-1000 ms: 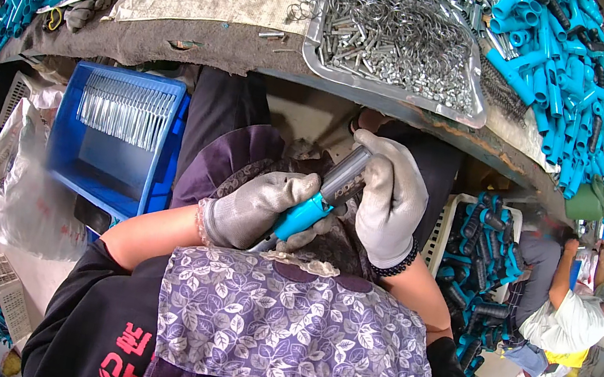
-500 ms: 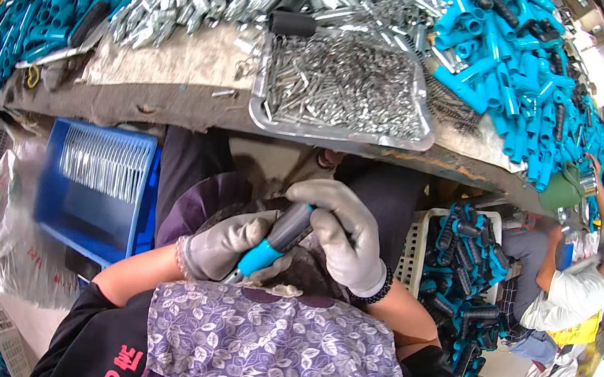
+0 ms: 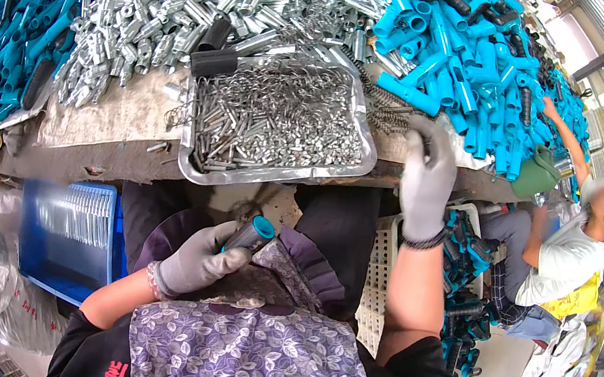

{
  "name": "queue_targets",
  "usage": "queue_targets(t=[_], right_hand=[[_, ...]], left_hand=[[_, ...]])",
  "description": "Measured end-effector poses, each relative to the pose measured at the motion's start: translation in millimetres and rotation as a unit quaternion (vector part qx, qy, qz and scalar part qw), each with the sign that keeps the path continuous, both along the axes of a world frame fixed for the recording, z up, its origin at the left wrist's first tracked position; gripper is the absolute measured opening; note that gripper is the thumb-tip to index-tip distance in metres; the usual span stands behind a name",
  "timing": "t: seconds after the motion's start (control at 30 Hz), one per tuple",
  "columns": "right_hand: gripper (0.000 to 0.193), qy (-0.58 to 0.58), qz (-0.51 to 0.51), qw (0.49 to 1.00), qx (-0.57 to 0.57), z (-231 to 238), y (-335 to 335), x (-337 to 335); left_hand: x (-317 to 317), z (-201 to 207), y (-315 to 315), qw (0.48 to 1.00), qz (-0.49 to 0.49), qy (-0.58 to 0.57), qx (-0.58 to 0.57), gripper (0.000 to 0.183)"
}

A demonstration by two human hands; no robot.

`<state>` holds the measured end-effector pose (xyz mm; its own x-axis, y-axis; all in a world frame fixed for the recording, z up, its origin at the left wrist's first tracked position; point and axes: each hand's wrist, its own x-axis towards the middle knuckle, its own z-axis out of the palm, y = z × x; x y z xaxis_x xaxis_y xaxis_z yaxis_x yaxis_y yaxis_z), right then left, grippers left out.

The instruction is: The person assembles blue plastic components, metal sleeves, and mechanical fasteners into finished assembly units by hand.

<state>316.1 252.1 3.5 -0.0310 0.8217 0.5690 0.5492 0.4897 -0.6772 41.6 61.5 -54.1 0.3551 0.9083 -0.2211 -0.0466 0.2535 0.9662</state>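
My left hand [image 3: 199, 260], in a grey-white glove, is closed around a black grip handle with a blue end [image 3: 250, 235], held above my lap with the round blue end facing up. My right hand [image 3: 431, 173], gloved too, is stretched out over the table's front edge, just right of the metal tray. Its fingers are slightly bent and apart at the near side of a pile of dark coil springs [image 3: 391, 106]; nothing shows between them. The metal tray [image 3: 281, 172] holds small springs and short metal pins.
Silver metal sleeves [image 3: 158, 30] are heaped behind the tray, with blue tube handles [image 3: 483, 75] at right and more at far left. A blue bin [image 3: 60, 262] stands at lower left. Finished-looking black-blue handles [image 3: 465, 310] fill a crate at right. A co-worker [image 3: 571, 244] sits beyond.
My right hand has let go of the handle and moved up and right to the springs. My left hand keeps the handle, now turned blue end up. The view has shifted to the right.
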Motion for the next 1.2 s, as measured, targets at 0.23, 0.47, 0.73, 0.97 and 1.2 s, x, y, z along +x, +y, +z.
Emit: queue_targets(t=[0.23,0.47,0.73,0.97,1.2], right_hand=[[0.011,-0.262,0.066,0.955,0.125,-8.3,51.7,12.5],[0.018,-0.363,0.090,0.924,0.081,1.2,84.7,-15.2],[0.016,-0.079,0.061,0.986,-0.135,7.5,94.2,19.5],[0.018,-0.292,0.092,0.947,0.099,7.3,41.6,22.0],[0.021,-0.166,0.089,0.976,0.106,-27.2,48.6,19.6]], left_hand=[[0.7,-6.4,1.8,0.999,0.033,-0.012,-0.018,0.068],[7.6,-5.1,2.7,0.999,0.018,0.039,0.020,0.041],[6.8,-8.7,2.7,0.999,0.038,-0.009,-0.036,0.029],[7.0,-9.7,2.8,0.998,0.054,-0.028,-0.004,0.036],[14.6,-2.5,4.2,0.997,0.071,0.021,0.001,0.038]])
